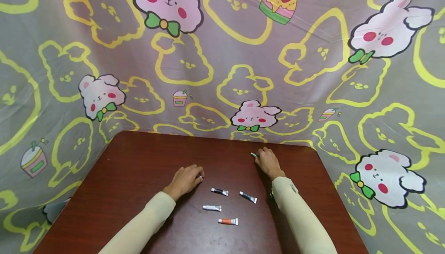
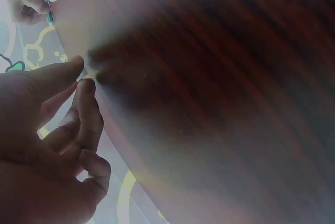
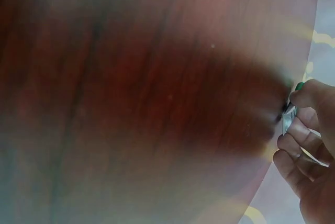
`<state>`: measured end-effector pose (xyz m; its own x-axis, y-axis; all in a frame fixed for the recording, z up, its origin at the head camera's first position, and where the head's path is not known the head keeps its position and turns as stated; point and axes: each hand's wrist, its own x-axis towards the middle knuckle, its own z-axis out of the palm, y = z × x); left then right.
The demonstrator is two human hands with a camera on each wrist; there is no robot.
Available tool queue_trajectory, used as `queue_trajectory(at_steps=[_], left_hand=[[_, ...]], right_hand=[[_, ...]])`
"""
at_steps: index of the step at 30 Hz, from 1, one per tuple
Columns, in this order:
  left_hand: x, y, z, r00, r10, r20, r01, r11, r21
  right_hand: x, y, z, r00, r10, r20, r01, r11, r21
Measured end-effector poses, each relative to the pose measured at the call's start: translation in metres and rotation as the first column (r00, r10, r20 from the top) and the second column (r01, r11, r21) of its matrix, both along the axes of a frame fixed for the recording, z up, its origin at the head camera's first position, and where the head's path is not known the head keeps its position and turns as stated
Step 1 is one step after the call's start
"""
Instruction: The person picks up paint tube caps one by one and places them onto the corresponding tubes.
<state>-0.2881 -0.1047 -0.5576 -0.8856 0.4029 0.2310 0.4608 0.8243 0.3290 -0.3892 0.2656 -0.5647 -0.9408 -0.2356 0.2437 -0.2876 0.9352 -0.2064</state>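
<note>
My right hand [image 1: 268, 162] pinches a small green paint tube [image 1: 254, 154] near the far right of the table. In the right wrist view, the tube's silver crimped end [image 3: 289, 119] shows between thumb and fingers; the rest is mostly covered. My left hand [image 1: 185, 181] is low over the table's middle, fingers loosely bent. The left wrist view shows its thumb and fingertips [image 2: 88, 85] close together, with no object visible between them. Nearest to it lies a black paint tube [image 1: 219, 191]. Further right is a dark blue-grey paint tube [image 1: 248, 197].
A white paint tube [image 1: 212, 208] and an orange paint tube [image 1: 228, 221] lie toward the near side of the brown wooden table [image 1: 139, 161]. A patterned cloth [image 1: 208, 68] hangs behind and along both sides, meeting the table's edges.
</note>
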Motion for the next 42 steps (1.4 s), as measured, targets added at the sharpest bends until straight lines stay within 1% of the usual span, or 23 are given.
queue_trajectory(at_steps=[4, 5, 9, 11, 12, 16, 18, 21, 26, 30, 36, 42], left_hand=[[-0.001, 0.002, 0.001, 1.0, 0.002, -0.002, -0.002, 1.0, 0.009], [-0.001, 0.002, 0.001, 1.0, 0.003, -0.003, -0.003, 1.0, 0.011], [-0.001, 0.004, 0.002, 1.0, 0.001, -0.009, 0.0, 1.0, 0.024], [-0.001, 0.004, 0.003, 1.0, -0.002, -0.013, 0.002, 0.999, 0.032], [-0.001, 0.004, 0.003, 1.0, -0.003, -0.016, 0.003, 0.999, 0.035], [-0.002, 0.005, 0.003, 1.0, -0.005, -0.028, 0.006, 0.999, 0.034], [-0.002, 0.005, 0.003, 0.999, -0.009, -0.037, 0.01, 1.0, 0.029], [-0.001, 0.005, 0.004, 0.999, -0.01, -0.045, 0.011, 1.0, 0.025], [0.0, 0.004, 0.005, 1.0, -0.001, -0.029, 0.002, 1.0, 0.029], [0.002, 0.004, 0.006, 1.0, 0.001, -0.02, 0.0, 0.999, 0.046], [0.004, 0.005, 0.008, 0.999, -0.003, -0.047, 0.006, 0.998, 0.064], [0.003, 0.008, 0.009, 0.998, -0.003, -0.069, 0.007, 0.998, 0.06]], right_hand=[[0.005, -0.001, 0.002, 0.999, 0.032, -0.018, -0.032, 0.998, -0.045], [-0.001, 0.005, -0.007, 0.997, 0.058, -0.043, -0.061, 0.996, -0.063], [0.002, 0.002, -0.006, 0.994, 0.085, -0.071, -0.09, 0.993, -0.073], [0.004, -0.001, -0.003, 0.994, 0.087, -0.068, -0.092, 0.993, -0.068], [0.012, -0.009, 0.007, 0.997, 0.068, -0.047, -0.07, 0.996, -0.056], [0.019, -0.018, 0.014, 0.998, 0.057, -0.012, -0.057, 0.998, -0.033], [0.023, -0.023, 0.016, 0.998, 0.061, -0.003, -0.061, 0.998, -0.029], [0.03, -0.03, 0.02, 0.996, 0.089, -0.02, -0.09, 0.995, -0.037], [0.039, -0.041, 0.025, 0.985, 0.152, -0.086, -0.157, 0.986, -0.049], [0.045, -0.05, 0.03, 0.975, 0.184, -0.123, -0.189, 0.981, -0.036], [0.052, -0.061, 0.036, 0.96, 0.223, -0.168, -0.23, 0.973, -0.02], [0.062, -0.072, 0.042, 0.938, 0.269, -0.22, -0.277, 0.961, -0.008]])
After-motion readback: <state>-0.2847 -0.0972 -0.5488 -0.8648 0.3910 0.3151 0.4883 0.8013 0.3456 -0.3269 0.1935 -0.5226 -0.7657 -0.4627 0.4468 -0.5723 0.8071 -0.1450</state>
